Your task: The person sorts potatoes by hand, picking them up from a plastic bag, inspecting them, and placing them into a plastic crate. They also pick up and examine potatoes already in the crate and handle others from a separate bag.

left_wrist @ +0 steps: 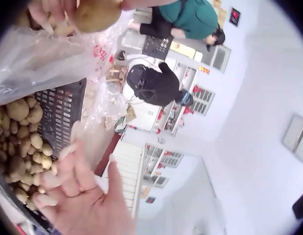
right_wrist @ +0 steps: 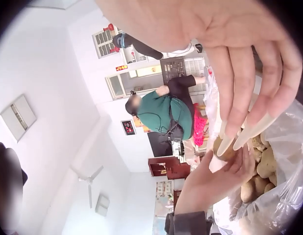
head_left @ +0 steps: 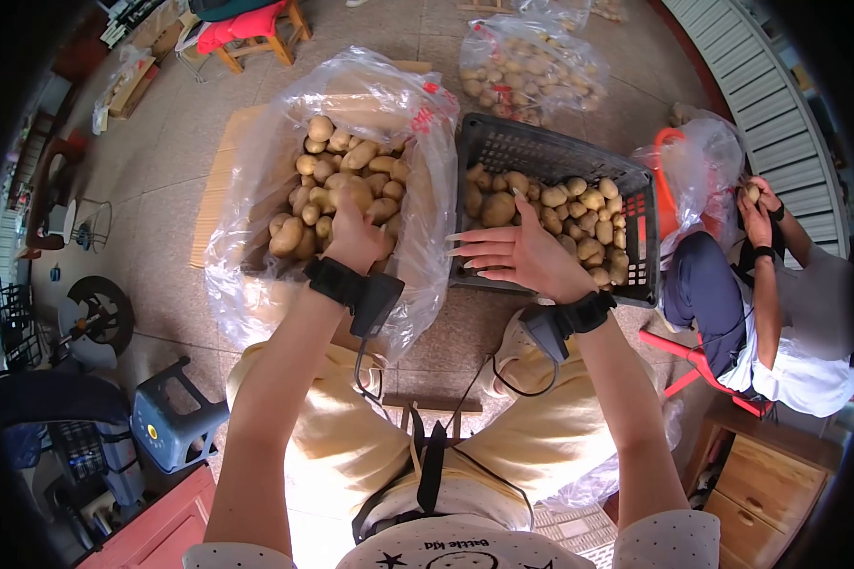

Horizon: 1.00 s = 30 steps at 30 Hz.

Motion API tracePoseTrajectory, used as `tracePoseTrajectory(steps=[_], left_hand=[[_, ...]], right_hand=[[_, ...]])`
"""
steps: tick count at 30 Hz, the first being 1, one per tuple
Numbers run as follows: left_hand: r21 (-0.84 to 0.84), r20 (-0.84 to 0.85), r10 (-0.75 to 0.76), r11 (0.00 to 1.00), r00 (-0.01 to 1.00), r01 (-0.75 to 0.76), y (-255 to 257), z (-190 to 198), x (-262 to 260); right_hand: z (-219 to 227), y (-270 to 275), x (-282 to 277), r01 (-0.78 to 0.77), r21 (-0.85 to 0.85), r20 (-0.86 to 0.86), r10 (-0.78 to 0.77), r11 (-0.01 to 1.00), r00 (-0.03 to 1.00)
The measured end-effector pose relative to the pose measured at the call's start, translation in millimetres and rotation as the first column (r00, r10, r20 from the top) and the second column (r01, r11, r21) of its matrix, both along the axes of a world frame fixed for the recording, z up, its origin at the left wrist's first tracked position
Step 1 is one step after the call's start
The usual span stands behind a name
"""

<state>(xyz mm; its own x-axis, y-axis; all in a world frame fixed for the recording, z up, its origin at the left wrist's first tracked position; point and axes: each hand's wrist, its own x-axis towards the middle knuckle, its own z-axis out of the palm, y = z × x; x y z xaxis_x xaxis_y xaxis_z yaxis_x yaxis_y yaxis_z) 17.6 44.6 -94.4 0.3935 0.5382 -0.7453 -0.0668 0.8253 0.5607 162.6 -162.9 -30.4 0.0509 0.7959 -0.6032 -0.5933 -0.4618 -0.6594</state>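
My left hand (head_left: 356,242) grips a large potato (left_wrist: 97,14) between thumb and fingers, above a cardboard box (head_left: 220,185) lined with a clear plastic bag (head_left: 425,204). Many potatoes (head_left: 292,237) fill that box. Fingers extended and palm bare, my right hand (head_left: 531,248) hovers over the left near side of a black plastic crate (head_left: 541,142). Smaller potatoes (head_left: 593,199) lie inside this crate, partly covered by the hand in the head view. The right wrist view shows long nails on its outstretched fingers (right_wrist: 242,93).
Behind the crate stands a clear bag of potatoes (head_left: 531,71). To the right, a seated person (head_left: 769,284) handles a small item beside an orange container (head_left: 669,175). A blue stool (head_left: 176,417) is at the left, a wooden cabinet (head_left: 764,488) at the lower right.
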Motion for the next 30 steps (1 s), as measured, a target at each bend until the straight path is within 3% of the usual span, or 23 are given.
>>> tracePoseTrajectory(steps=[2, 3, 4, 5, 6, 7, 8, 9, 10, 11, 12, 14, 16, 17, 18, 19, 20, 21, 30], left_hand=[[0.036, 0.29, 0.026, 0.999, 0.957, -0.038, -6.7, 0.2, 1.2], [0.037, 0.288, 0.023, 0.999, 0.957, -0.035, -11.7, 6.7, 1.5], [0.197, 0.147, -0.206, 0.965, 0.967, 0.176, -19.2, 20.4, 1.3], [0.316, -0.027, -0.405, 0.864, 0.914, 0.392, -28.3, 33.3, 1.6], [0.313, -0.028, -0.411, 0.862, 0.911, 0.398, -42.1, 44.0, 2.7], [0.474, 0.111, -0.454, 0.806, 0.884, 0.355, -57.6, 54.9, 4.3], [0.615, 0.239, -0.509, 0.739, 0.827, 0.277, -66.7, 66.5, 6.0], [0.61, 0.243, -0.51, 0.741, 0.825, 0.279, -70.0, 79.7, 7.5], [0.953, 0.0, -0.594, 0.243, 0.804, 0.179, -72.4, 94.6, 9.1], [0.932, -0.246, -0.522, -0.36, 0.817, 0.05, -74.1, 110.0, 11.0], [0.932, -0.245, -0.527, -0.36, 0.814, 0.047, -76.9, 124.3, 11.4], [0.834, -0.273, -0.572, -0.542, 0.773, -0.106, -87.5, 152.1, 7.9], [0.914, -0.165, -0.669, -0.38, 0.725, -0.143, -107.5, 189.0, 3.8], [0.93, -0.146, -0.694, -0.338, 0.705, -0.141, -117.1, 210.2, -3.7], [0.943, -0.128, -0.718, -0.302, 0.684, -0.141, -127.3, 225.4, -11.6], [0.927, 0.002, -0.641, -0.287, 0.767, -0.242, -146.0, 230.6, -14.4], [0.899, 0.138, -0.553, -0.279, 0.822, -0.338, -160.3, 233.9, -15.0], [0.9, 0.138, -0.557, -0.275, 0.819, -0.338, -154.0, 232.1, -15.1], [0.923, -0.035, -0.526, -0.342, 0.85, -0.174, -161.2, 233.1, -25.4]], right_hand=[[2.2, 0.2, -1.5, 0.015, -0.001, 0.024, -0.015, 1.0, 1.0], [3.1, 0.4, -2.5, 0.031, -0.004, 0.049, -0.031, 1.0, 0.998], [3.1, 1.3, -2.9, 0.037, -0.004, 0.046, -0.036, 0.999, 0.998], [3.0, 2.9, -2.4, 0.052, -0.018, 0.062, -0.05, 0.999, 0.997], [3.2, 3.6, -2.4, 0.066, -0.033, 0.078, -0.063, 0.997, 0.995], [4.4, 3.6, -3.1, 0.072, -0.036, 0.077, -0.069, 0.997, 0.995], [6.4, 3.2, -3.5, 0.078, -0.028, 0.164, -0.072, 0.997, 0.984], [8.4, 2.2, -4.0, 0.081, -0.023, 0.251, -0.073, 0.996, 0.965], [10.3, 1.8, -6.9, 0.086, -0.027, 0.253, -0.076, 0.996, 0.965], [12.1, 2.5, -10.7, 0.172, 0.006, 0.358, -0.163, 0.985, 0.919], [13.3, 1.5, -12.6, 0.254, 0.048, 0.454, -0.248, 0.966, 0.856], [9.8, -1.3, -1.6, 0.279, 0.013, 0.491, -0.249, 0.96, 0.835], [-0.8, -2.9, 6.0, 0.25, 0.197, 0.401, -0.311, 0.948, 0.862], [39.2, -3.5, -15.6, 0.341, 0.145, 0.42, -0.37, 0.929, 0.829], [34.3, -2.6, -12.5, 0.346, 0.142, 0.418, -0.373, 0.928, 0.828], [26.3, 2.3, -4.6, 0.321, 0.062, 0.435, -0.315, 0.945, 0.844], [20.3, 3.7, -0.9, 0.296, -0.022, 0.444, -0.256, 0.955, 0.858], [17.9, 1.8, -3.4, 0.26, 0.018, 0.503, -0.234, 0.965, 0.832], [11.1, 5.3, -10.2, 0.172, 0.037, 0.571, -0.163, 0.984, 0.805]])
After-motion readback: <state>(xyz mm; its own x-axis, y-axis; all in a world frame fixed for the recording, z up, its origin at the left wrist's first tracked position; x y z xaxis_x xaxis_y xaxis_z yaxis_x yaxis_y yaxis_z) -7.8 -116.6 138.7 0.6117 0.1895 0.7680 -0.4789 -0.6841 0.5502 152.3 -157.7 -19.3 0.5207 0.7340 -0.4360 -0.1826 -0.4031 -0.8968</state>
